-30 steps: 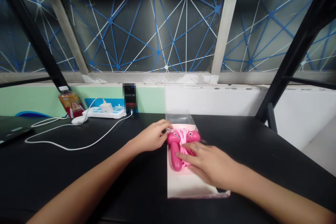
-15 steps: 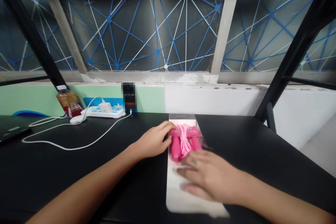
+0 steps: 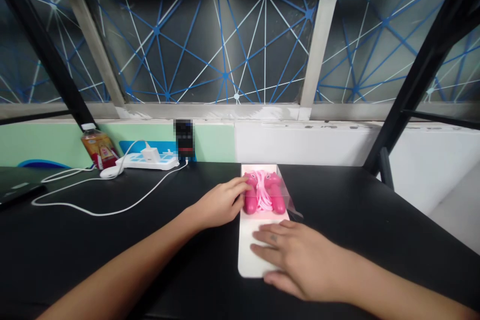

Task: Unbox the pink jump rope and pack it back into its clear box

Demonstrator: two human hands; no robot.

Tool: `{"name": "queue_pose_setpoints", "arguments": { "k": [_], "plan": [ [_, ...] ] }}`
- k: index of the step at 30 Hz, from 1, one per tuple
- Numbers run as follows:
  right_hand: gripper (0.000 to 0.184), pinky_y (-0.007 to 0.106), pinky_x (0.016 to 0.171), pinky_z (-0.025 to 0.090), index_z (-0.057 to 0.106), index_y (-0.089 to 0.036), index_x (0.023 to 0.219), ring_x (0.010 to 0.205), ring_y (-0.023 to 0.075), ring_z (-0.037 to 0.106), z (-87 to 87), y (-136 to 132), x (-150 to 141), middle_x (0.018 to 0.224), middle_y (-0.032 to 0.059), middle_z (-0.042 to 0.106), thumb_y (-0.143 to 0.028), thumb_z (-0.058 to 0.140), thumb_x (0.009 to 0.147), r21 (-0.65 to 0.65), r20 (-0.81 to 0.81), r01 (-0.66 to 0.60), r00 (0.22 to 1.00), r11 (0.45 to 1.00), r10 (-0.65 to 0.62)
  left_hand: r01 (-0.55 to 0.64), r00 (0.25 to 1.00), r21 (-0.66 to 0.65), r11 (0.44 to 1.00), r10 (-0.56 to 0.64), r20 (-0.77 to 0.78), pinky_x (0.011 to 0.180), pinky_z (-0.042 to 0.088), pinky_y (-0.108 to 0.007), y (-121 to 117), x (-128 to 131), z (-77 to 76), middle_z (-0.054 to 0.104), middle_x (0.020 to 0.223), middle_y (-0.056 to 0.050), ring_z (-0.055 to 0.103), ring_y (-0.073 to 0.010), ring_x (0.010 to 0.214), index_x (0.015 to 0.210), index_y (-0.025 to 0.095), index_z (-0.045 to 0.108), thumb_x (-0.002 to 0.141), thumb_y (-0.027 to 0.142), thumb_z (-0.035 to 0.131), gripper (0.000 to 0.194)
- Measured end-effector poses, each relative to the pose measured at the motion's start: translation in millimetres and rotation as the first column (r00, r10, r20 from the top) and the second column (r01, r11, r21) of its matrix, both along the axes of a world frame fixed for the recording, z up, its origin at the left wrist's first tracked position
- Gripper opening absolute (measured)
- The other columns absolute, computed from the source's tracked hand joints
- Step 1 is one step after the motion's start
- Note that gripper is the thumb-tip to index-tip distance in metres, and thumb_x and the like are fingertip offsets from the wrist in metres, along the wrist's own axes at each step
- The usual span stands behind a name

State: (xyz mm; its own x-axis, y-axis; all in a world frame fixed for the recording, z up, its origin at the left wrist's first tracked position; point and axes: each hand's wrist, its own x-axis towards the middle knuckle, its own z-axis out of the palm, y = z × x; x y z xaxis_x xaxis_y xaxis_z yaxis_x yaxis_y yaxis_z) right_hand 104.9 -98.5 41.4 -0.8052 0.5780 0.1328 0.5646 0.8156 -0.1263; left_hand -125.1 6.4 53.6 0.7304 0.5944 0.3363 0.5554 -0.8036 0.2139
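A pink skipping rope (image 3: 264, 192), two pink handles with a bundled pale pink cord between them, lies at the far end of a long white card insert (image 3: 251, 255) inside a clear plastic box (image 3: 290, 200) on the black table (image 3: 112, 240). My left hand (image 3: 221, 202) rests against the left side of the box beside the left handle, fingers curled on its edge. My right hand (image 3: 296, 257) lies flat on the near end of the white insert, fingers stretched out towards the handles.
At the back left stand an orange drink bottle (image 3: 98, 147), a white power strip with a plugged charger (image 3: 148, 159) and a white cable (image 3: 93, 207) trailing over the table. A dark flat device (image 3: 17, 192) lies at the far left. Black frame posts rise on both sides.
The rope and white insert have slid away from me, deeper into the clear box. My right hand has drawn back off the handles onto the bare near end of the insert.
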Motion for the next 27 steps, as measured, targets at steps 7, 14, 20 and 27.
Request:
{"name": "queue_pose_setpoints", "arguments": {
  "k": [7,14,20,27],
  "plan": [
    [0.053,0.05,0.106,0.04,0.047,-0.025,0.144,0.13,0.0326,0.05,1.7,8.1,13.7,0.149,0.0133,0.046,-0.047,0.052,0.095,-0.014,-0.012,0.077,0.997,0.997,-0.077,-0.001,1.0,-0.029,1.0,0.0,-0.026,0.105,0.045,-0.038,-3.4,1.0,3.3,0.054,0.137,-0.005,0.058,-0.0223,0.12,0.124,0.024,0.055,0.094,0.016,0.042,0.033],
    [0.024,0.04,0.091,0.051,0.065,-0.021,0.114,0.1,0.0228,0.063,20.0,22.5,22.9,0.107,0.0076,0.069,-0.026,0.05,0.095,0.076,-0.189,0.203,0.964,0.976,-0.185,0.045,0.999,-0.072,0.996,-0.043,0.029,0.101,0.046,-0.034,1.7,-10.1,10.9,0.06,0.127,-0.004,0.058,-0.02,0.116,0.114,0.024,0.06,0.093,0.02,0.05,0.023],
    [0.048,0.048,0.102,0.046,0.047,-0.021,0.135,0.125,0.028,0.048,2.4,42.1,31.2,0.135,0.0129,0.049,-0.032,0.06,0.09,0.152,-0.317,0.348,0.904,0.925,-0.288,0.082,0.995,-0.183,0.98,-0.072,0.065,0.103,0.043,-0.034,2.1,-10.4,19.2,0.058,0.13,-0.005,0.055,-0.0197,0.121,0.106,0.023,0.065,0.102,0.032,0.039,0.029],
    [0.042,0.049,0.101,0.047,0.047,-0.022,0.133,0.123,0.0283,0.051,-6.1,47.3,33.0,0.136,0.0136,0.049,-0.036,0.053,0.094,0.12,-0.365,0.419,0.862,0.9,-0.353,0.03,0.998,-0.163,0.986,-0.038,-0.047,0.104,0.044,-0.038,-7.4,-10.4,18.8,0.05,0.141,-0.007,0.055,-0.0271,0.122,0.128,0.026,0.054,0.08,0.047,0.072,0.055]
  ]
}}
